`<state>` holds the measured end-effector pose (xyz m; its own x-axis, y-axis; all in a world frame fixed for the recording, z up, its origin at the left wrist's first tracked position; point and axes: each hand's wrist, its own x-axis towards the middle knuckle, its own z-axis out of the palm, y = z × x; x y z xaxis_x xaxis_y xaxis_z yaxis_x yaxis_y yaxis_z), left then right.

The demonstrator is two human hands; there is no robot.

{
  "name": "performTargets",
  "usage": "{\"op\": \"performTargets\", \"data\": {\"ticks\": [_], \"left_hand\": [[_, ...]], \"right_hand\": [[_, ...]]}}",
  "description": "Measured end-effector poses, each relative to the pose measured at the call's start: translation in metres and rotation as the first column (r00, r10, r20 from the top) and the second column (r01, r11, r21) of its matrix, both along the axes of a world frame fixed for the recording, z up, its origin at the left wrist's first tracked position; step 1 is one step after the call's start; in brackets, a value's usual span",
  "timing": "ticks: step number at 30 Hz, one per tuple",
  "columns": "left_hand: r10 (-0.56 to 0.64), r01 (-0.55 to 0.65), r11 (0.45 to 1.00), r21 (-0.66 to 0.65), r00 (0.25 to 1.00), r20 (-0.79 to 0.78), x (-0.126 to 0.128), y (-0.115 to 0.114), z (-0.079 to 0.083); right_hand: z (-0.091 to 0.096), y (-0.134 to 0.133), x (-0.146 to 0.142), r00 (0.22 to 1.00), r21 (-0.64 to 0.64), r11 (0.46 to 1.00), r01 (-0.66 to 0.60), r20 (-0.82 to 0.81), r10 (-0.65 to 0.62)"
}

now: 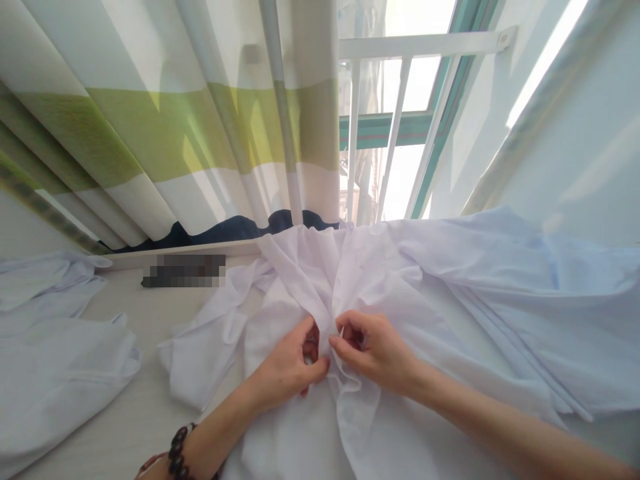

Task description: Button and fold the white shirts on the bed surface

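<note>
A white coat (285,307) with a front opening lies spread out before me, its upper end toward the window and one sleeve (200,360) out to the left. At the middle of the front, my left hand (293,363) has its fingers curled, with thumb and fingertips closed on the left edge of the opening. Just across from it, my right hand (373,347) pinches the other front edge between thumb and fingers. The two hands are close together but apart. Whatever small part lies between the fingertips is hidden. A dark beaded bracelet circles my left wrist.
More white garments lie at left (55,380) and right (565,313). A blurred-out dark object (183,271) rests by the back edge. Behind are a white-and-green curtain (175,133), a white railing (420,45) and a bright window. A pale wall (590,167) rises at right.
</note>
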<state>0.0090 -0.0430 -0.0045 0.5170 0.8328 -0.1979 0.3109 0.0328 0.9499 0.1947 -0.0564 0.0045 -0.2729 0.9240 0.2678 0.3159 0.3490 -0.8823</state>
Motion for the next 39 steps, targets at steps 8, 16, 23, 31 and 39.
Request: {"op": "performTargets", "data": {"ticks": [8, 16, 23, 31, 39], "left_hand": [[-0.081, 0.119, 0.98, -0.162, 0.972, 0.221, -0.006, 0.007, 0.009], [0.077, -0.072, 0.994, -0.087, 0.996, 0.055, -0.002, 0.008, 0.004], [0.077, -0.051, 0.987, -0.152, 0.981, 0.177, -0.004, 0.009, 0.005], [0.006, 0.006, 0.995, -0.099, 0.994, 0.114, -0.006, 0.01, 0.013], [0.18, -0.181, 0.983, -0.021, 0.983, -0.015, 0.003, 0.004, 0.004]], "right_hand": [[-0.022, 0.002, -0.001, 0.995, -0.149, 0.986, -0.073, -0.078, 0.062], [-0.018, 0.001, 0.002, 0.983, -0.145, 0.972, -0.185, -0.034, 0.182], [-0.015, 0.002, 0.005, 0.973, -0.149, 0.962, -0.227, 0.008, 0.231], [-0.011, 0.002, 0.007, 0.966, -0.127, 0.961, -0.244, 0.054, 0.252], [-0.009, 0.0, 0.007, 0.969, -0.147, 0.958, -0.246, -0.027, 0.245]]}}
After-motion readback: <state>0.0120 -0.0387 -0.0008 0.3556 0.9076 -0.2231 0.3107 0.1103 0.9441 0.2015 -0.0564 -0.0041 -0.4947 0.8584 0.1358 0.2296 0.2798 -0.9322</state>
